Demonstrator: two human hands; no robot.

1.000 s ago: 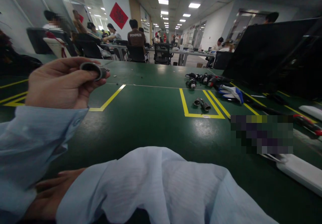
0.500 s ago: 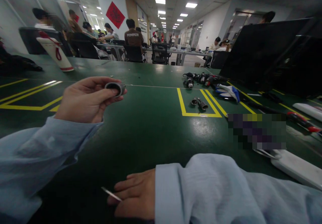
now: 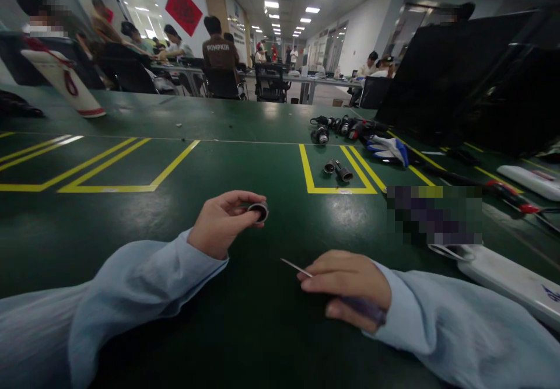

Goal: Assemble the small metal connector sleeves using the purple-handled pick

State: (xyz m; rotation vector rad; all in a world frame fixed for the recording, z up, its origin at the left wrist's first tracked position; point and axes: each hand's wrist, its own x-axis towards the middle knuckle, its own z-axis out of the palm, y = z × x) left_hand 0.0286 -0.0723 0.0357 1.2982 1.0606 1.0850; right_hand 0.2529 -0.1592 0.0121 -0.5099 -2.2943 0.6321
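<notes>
My left hand (image 3: 225, 223) pinches a dark grey metal ring-shaped part (image 3: 261, 218) between thumb and fingers, its round opening turned towards me. Below and to its right, my right hand (image 3: 343, 284) is closed around a screwdriver (image 3: 294, 266). The thin bright shaft points left towards the ring, without touching it. Part of a dark purplish handle shows under the palm; the tip is too fine to make out. Two small metal fittings, one round (image 3: 329, 167) and one longer (image 3: 344, 172), lie inside a yellow-taped box on the green table (image 3: 262, 167).
Black cylindrical parts with cables (image 3: 322, 135) lie at the back right, beside a blue-and-white glove (image 3: 389, 150). A white power strip (image 3: 507, 278) and a red-and-black tool (image 3: 511, 196) are on the right. A white container (image 3: 70, 86) stands back left; several people sit beyond the table.
My left hand has moved right and down with the ring-shaped part. My right hand has risen and shifted right with the screwdriver, bringing its handle into view. The camera view has shifted slightly.
</notes>
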